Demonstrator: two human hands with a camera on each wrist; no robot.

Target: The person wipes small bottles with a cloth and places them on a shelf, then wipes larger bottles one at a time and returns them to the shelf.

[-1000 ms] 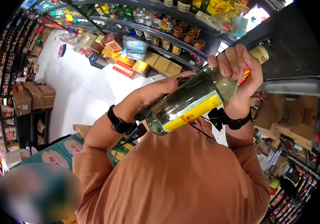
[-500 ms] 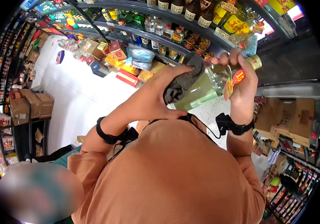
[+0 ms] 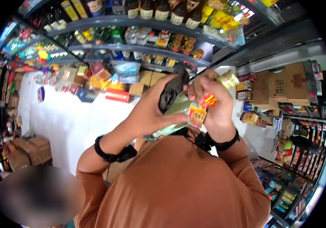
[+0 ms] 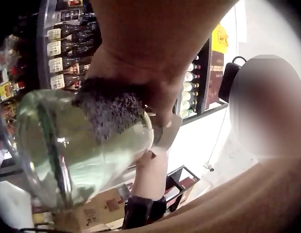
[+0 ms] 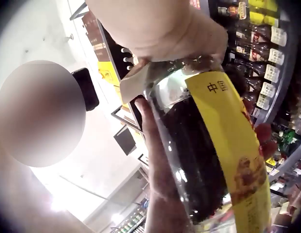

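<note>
A large clear glass bottle [image 3: 179, 104] with pale green liquid lies tilted between the two hands, its cap [image 3: 228, 79] to the upper right. My right hand [image 3: 214, 102] grips the neck, where a red and orange tag [image 3: 197, 116] hangs. My left hand [image 3: 149, 108] curls around the body with a dark grey cloth [image 3: 172, 88] between palm and glass. The left wrist view shows the bottle's base [image 4: 43, 150] and the cloth [image 4: 114, 114] against it. A yellow label [image 5: 233, 145] covers one side in the right wrist view.
Shelves of bottles [image 3: 178, 15] curve across the top. Below them, boxes [image 3: 117, 95] stand along the white floor [image 3: 106, 116]. Cardboard boxes stand at the right [image 3: 284, 85] and lower left [image 3: 37, 148]. A blurred round patch covers the lower left corner.
The cloth, hidden or barely visible at first, now shows on the bottle's upper side under my left hand. Both hands and the bottle have shifted left, and the head view has turned.
</note>
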